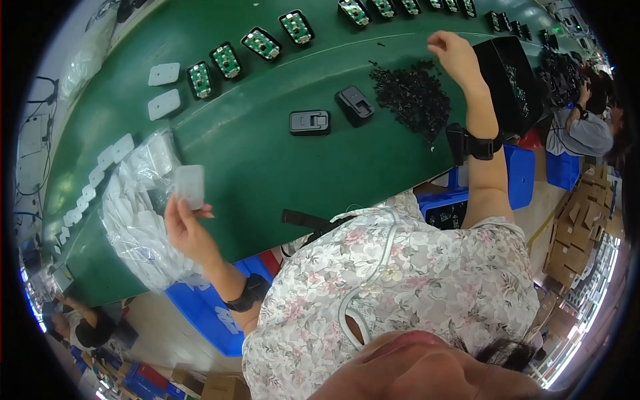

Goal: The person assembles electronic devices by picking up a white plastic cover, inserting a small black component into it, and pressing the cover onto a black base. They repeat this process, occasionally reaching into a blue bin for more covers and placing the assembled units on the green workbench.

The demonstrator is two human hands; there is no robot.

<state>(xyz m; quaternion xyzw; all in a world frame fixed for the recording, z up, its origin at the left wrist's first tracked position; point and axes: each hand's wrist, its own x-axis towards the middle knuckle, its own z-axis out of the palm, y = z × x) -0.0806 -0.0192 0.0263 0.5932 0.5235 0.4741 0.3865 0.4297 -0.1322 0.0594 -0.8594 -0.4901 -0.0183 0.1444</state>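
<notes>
My left hand [187, 230] pinches a white rounded plastic cover [190, 187] by its lower edge, beside a clear plastic bag [137, 223] full of similar white pieces. My right hand [457, 59] is raised at the far side of a heap of small black parts [412, 97], its fingers drawn together. Whether anything small is between those fingertips cannot be made out. Two black plastic housings lie between my hands: one flat black housing [310, 123] and one tilted black housing [355, 105] nearer the heap.
Several black cases with green circuit boards [261, 43] line the far side of the green table [253, 160]. Two white covers [164, 105] lie near them, and more white pieces [95, 177] run along the left. A black box [510, 83] stands right; blue bins [207, 320] sit below the edge.
</notes>
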